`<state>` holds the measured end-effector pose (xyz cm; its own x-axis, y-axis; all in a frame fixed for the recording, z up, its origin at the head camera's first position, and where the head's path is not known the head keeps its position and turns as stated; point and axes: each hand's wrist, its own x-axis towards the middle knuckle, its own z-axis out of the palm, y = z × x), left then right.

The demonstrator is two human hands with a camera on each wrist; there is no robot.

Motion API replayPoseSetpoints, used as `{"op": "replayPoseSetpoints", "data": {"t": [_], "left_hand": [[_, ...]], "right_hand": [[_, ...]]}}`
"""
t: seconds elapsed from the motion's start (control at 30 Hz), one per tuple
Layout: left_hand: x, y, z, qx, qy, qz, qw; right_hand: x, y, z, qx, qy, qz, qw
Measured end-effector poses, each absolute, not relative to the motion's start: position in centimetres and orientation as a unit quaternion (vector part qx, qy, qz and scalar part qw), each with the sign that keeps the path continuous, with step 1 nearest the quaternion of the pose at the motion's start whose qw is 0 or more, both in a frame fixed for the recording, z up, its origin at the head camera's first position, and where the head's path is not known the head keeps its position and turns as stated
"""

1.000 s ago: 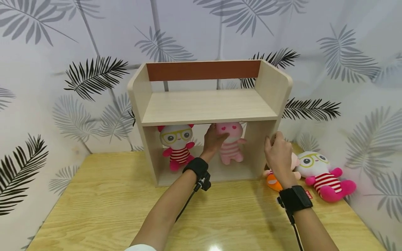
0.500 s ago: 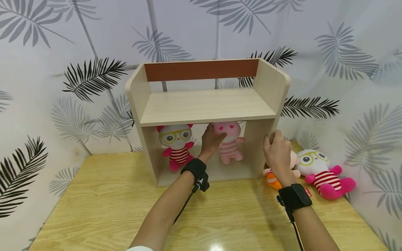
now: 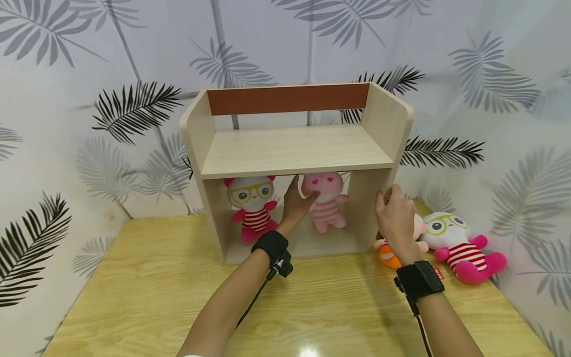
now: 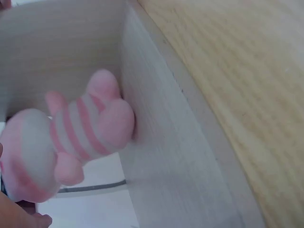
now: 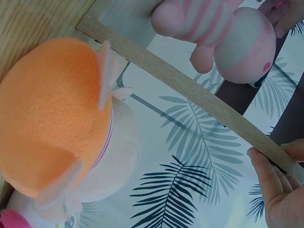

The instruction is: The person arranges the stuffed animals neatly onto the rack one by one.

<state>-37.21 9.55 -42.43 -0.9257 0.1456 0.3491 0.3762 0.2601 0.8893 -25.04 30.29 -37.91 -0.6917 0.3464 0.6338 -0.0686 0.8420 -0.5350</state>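
Observation:
A pale wooden two-tier shelf [image 3: 294, 148] stands on the table. In its lower compartment, towards the right, sits a pink plush doll [image 3: 326, 210] with a striped body and heart eyes. My left hand [image 3: 295, 208] is just left of the doll's head, fingers extended and thumb overlapping the face. The left wrist view shows the doll's feet against the compartment floor and a bit of the hand [image 4: 21, 216] beside its head. My right hand [image 3: 396, 220] grips the front edge of the shelf's right side panel, with thumb and fingers on opposite faces in the right wrist view.
A panda plush [image 3: 254, 213] with yellow glasses sits in the lower compartment's left part. Right of the shelf, another panda plush [image 3: 464, 253] lies on the table [image 3: 169, 297], beside an orange-bodied plush [image 5: 52, 114] partly behind my right hand. A leaf-patterned curtain [image 3: 267, 39] hangs behind.
My left hand has drawn slightly left and back from the pink doll, its fingers now apart from the head. The right hand stays on the side panel.

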Motion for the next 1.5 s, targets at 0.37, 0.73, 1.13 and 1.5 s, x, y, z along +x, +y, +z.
{"op": "replayPoseSetpoints", "data": {"t": [0.37, 0.73, 1.13, 1.5], "left_hand": [[-33.9, 6.4, -41.1, -0.21, -0.798, -0.557, 0.091], [-30.4, 4.5, -40.5, -0.275, -0.795, -0.534, 0.089], [-26.7, 0.3, -40.3, -0.33, -0.802, -0.455, 0.203], [-25.8, -3.8, -40.2, -0.303, -0.755, -0.455, 0.363]], "right_hand": [[-25.0, 29.9, -37.7, -0.084, -0.883, 0.279, 0.367], [-25.0, 30.1, -38.0, -0.077, -0.878, 0.266, 0.39], [-25.0, 30.0, -38.0, -0.079, -0.882, 0.261, 0.384], [-25.1, 30.0, -38.1, -0.069, -0.879, 0.264, 0.39]]}}
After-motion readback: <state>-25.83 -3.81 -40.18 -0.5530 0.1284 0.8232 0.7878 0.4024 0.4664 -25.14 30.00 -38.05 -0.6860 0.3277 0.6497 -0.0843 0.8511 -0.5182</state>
